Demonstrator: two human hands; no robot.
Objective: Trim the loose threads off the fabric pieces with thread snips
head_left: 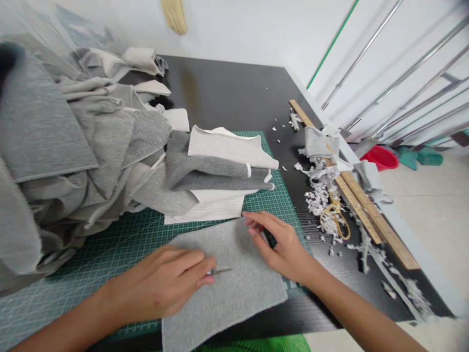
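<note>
One gray cloth (pixel 227 298) lies over the mat's (pixel 139 234) near edge; it looks light, soft and limp, best held by its edges. The left hand's (pixel 164 278) grip is closed on one blade (pixel 224 270) above it; the right hand (pixel 278 244) touches the cloth's far edge, pinching or not I cannot tell. At the mat's left, piled cloths (pixel 106 132) overlap too much to count. Right of the mat, the counter (pixel 234 88) carries one pair of scissors (pixel 334 213) and two rulers (pixel 384 229); beyond the mat, one glove (pixel 174 15) hangs.
</note>
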